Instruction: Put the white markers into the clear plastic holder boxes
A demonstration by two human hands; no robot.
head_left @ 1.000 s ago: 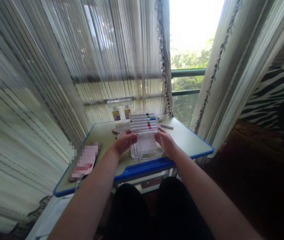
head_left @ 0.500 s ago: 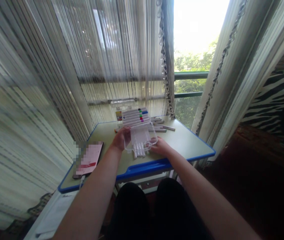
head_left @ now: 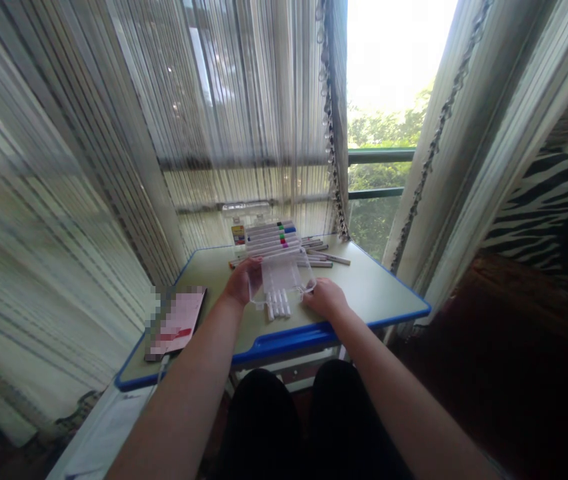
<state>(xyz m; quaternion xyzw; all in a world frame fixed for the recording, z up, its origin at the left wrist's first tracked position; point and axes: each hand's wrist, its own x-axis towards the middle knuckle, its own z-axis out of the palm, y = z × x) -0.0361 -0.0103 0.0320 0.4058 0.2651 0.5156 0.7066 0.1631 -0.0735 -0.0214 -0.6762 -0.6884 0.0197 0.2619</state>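
My left hand (head_left: 243,280) grips the left side of a clear plastic marker case (head_left: 281,270), which is tilted above the desk. White markers (head_left: 270,239) with green, blue and pink marks lie side by side in its far part, while its near part looks bare. Beneath the near edge, several white markers (head_left: 279,308) rest on the desk, partly seen through the plastic. My right hand (head_left: 325,297) is at the case's near right corner with its fingers curled in; what they hold, if anything, is hidden.
Loose markers (head_left: 334,257) are scattered behind the case on the blue-edged desk (head_left: 379,287). A clear plastic container (head_left: 245,209) stands at the back. On the left lies a phone or tablet (head_left: 179,323) with a cable (head_left: 164,365). Curtains (head_left: 244,120) hang behind the desk.
My right hand has drawn slightly right and its fingers have curled in, away from the white markers under the case. My left hand and the case stay nearly in place.
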